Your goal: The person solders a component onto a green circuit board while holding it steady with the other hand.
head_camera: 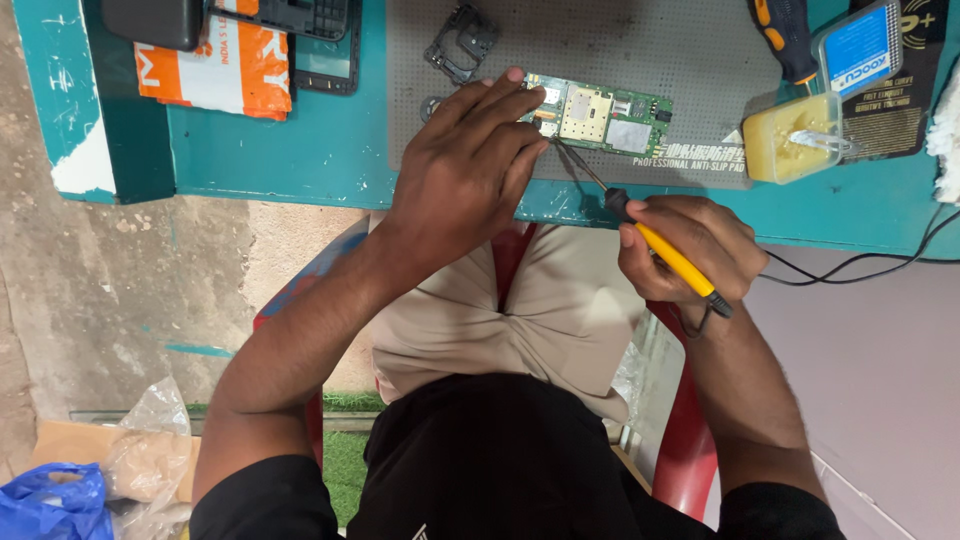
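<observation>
Fingers of right hand (pixel 685 250) clamp a yellow soldering iron (pixel 672 255); left hand (pixel 465 170), fingers together, pins flat green circuit board (pixel 598 113).

Circuit board (pixel 600 115) on mat (pixel 690 50); flux tub (pixel 790 140) right of board.

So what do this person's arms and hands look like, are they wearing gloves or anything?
No gloves: the left hand and right hand are both bare, with no rings, watch or bands showing. The forearms are uncovered too. Short black sleeves begin near the upper arms, part of a black shirt, worn with beige trousers.
</observation>
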